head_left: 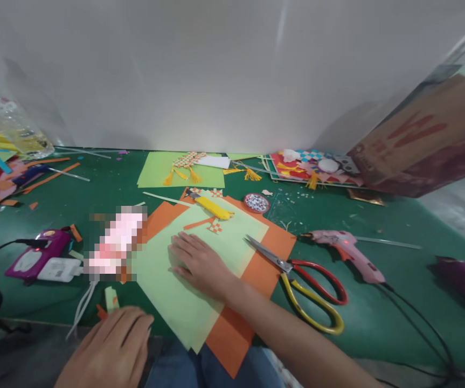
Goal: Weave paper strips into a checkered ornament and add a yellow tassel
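Pale-green paper sheet [175, 296] lies on an orange sheet [232, 334] at the near edge of the green table [74, 199], with both sheets' corners hanging over toward my lap. My right hand [202, 264] presses it flat, palm down and fingers spread, gripping nothing. My left hand [113, 345] is open at the table's edge and holds nothing. If my palm shifts, the overhanging sheets could probably slide off. Scissors [305, 280] lie beside my forearm with blades parted, so a careless sweep might catch them. A yellow utility knife [212, 207] rests on the sheet's far end. The pink glue gun [347, 250] shows a red light and is likely hot.
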Demonstrator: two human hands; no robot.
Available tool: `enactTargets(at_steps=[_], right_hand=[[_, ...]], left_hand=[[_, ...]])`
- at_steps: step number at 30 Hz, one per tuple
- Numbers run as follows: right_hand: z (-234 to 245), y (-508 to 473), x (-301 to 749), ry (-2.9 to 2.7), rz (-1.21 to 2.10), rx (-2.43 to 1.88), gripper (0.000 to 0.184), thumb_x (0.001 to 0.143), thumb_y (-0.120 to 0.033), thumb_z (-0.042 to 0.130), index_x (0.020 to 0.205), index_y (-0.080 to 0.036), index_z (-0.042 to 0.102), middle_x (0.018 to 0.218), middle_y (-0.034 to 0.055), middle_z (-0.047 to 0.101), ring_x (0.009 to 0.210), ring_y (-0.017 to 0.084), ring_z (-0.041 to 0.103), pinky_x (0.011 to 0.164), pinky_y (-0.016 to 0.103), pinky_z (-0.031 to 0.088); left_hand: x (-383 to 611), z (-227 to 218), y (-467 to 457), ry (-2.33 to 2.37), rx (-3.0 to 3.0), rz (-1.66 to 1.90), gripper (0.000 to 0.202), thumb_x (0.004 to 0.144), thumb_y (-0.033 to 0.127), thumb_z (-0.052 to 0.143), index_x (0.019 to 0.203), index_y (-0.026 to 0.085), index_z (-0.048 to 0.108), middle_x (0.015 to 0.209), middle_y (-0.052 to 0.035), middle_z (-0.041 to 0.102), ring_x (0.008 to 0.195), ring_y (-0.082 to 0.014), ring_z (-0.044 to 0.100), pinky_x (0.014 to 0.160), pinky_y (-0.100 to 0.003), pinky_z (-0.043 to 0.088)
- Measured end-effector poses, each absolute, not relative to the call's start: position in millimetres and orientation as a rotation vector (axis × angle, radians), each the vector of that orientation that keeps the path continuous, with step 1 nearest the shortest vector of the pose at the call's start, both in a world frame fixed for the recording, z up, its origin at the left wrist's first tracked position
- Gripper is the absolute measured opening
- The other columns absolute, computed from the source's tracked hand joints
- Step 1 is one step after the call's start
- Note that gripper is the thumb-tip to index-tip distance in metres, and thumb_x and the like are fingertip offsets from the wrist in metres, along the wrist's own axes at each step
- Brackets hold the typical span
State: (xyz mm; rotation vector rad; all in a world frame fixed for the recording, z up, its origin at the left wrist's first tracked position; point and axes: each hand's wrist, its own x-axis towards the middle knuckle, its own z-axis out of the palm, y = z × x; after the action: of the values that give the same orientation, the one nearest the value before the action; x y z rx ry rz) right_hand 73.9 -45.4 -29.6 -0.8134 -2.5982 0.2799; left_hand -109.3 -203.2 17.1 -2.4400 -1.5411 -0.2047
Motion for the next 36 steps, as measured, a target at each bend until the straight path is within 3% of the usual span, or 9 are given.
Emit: enactTargets(at_steps=[3,8,13,17,22,24,26,29,36], right_hand=[[-27.9,-45.0,74.7,-2.600,0.273,-0.827,0.045,0.094,-0.038,0.043,0.127,-0.011,0.056,0.138,0.0108,0.052,0.133,0.024,0.041,0.111,0.040,0.036],[-25.0,-45.1,76.2,-2.605,0.279,-0.835,0.043,0.092,-0.036,0.047,0.127,-0.013,0.056,0.137,0.0113,0.052,0.134,0.022,0.040,0.112,0.039,0.034],[-21.8,-46.6,77.5,-2.636,0.342,-0.859,0.045,0.093,-0.035,0.046,0.129,-0.009,0.054,0.141,0.0121,0.048,0.136,0.024,0.037,0.113,0.039,0.032],[-20.7,-47.8,78.2,-2.641,0.390,-0.872,0.046,0.094,-0.035,0.044,0.129,-0.008,0.054,0.142,0.0116,0.047,0.136,0.025,0.036,0.114,0.040,0.031],[-21.5,-47.9,79.1,-2.608,0.363,-0.857,0.041,0.093,-0.034,0.046,0.127,-0.013,0.056,0.140,0.0101,0.049,0.134,0.023,0.039,0.112,0.039,0.033],[-22.1,-47.8,79.0,-2.599,0.361,-0.853,0.041,0.093,-0.033,0.047,0.126,-0.012,0.057,0.139,0.0109,0.051,0.134,0.023,0.040,0.112,0.040,0.034],[-22.1,-47.4,78.5,-2.593,0.358,-0.845,0.041,0.092,-0.032,0.048,0.125,-0.010,0.058,0.138,0.0123,0.052,0.133,0.024,0.041,0.111,0.040,0.035],[-19.1,-45.7,77.5,-2.578,0.345,-0.808,0.036,0.092,-0.027,0.046,0.121,-0.010,0.060,0.133,0.0127,0.056,0.129,0.022,0.046,0.109,0.039,0.038],[2.2,-53.7,107.4,-2.341,0.279,-0.734,0.041,0.093,-0.012,0.030,0.116,-0.012,0.064,0.119,0.0093,0.067,0.120,0.015,0.056,0.103,0.031,0.046]], left_hand=[[-95.9,6.3,-195.5,-1.636,-2.319,-0.203,0.040,0.089,0.016,0.030,0.109,0.019,0.065,0.114,-0.0099,0.067,0.111,-0.0269,0.058,0.090,-0.041,0.045],[-103.6,-19.0,-202.4,-1.663,-2.215,-0.262,0.046,0.084,0.009,0.030,0.119,0.012,0.059,0.115,-0.0151,0.066,0.110,-0.0297,0.060,0.092,-0.045,0.047],[-107.0,-6.3,-204.3,-1.753,-2.288,-0.280,0.049,0.081,0.005,0.032,0.120,0.019,0.058,0.116,-0.0068,0.066,0.109,-0.0211,0.062,0.092,-0.034,0.051],[-107.9,7.8,-212.0,-1.733,-2.259,-0.323,0.039,0.084,0.010,0.034,0.111,0.016,0.061,0.107,-0.0068,0.070,0.097,-0.0187,0.067,0.080,-0.027,0.055],[-100.3,18.9,-220.6,-1.765,-2.175,-0.276,0.033,0.092,0.019,0.033,0.102,0.016,0.064,0.087,-0.0070,0.073,0.074,-0.0193,0.070,0.059,-0.027,0.053],[-88.9,21.8,-213.9,-1.697,-2.260,-0.353,0.030,0.094,0.025,0.038,0.105,0.017,0.064,0.089,-0.0069,0.073,0.081,-0.0204,0.069,0.069,-0.030,0.054],[-75.1,21.6,-203.4,-1.567,-2.438,-0.366,0.032,0.093,0.034,0.044,0.115,0.019,0.061,0.108,-0.0081,0.070,0.102,-0.0230,0.064,0.084,-0.034,0.053],[-58.8,14.6,-189.0,-1.421,-2.544,-0.332,0.046,0.088,0.043,0.051,0.128,0.020,0.054,0.126,-0.0105,0.062,0.116,-0.0273,0.057,0.089,-0.040,0.051],[-62.5,0.5,-176.3,-1.405,-2.607,-0.364,0.042,0.086,0.044,0.055,0.121,0.021,0.059,0.123,-0.0084,0.064,0.111,-0.0240,0.060,0.091,-0.037,0.052]])
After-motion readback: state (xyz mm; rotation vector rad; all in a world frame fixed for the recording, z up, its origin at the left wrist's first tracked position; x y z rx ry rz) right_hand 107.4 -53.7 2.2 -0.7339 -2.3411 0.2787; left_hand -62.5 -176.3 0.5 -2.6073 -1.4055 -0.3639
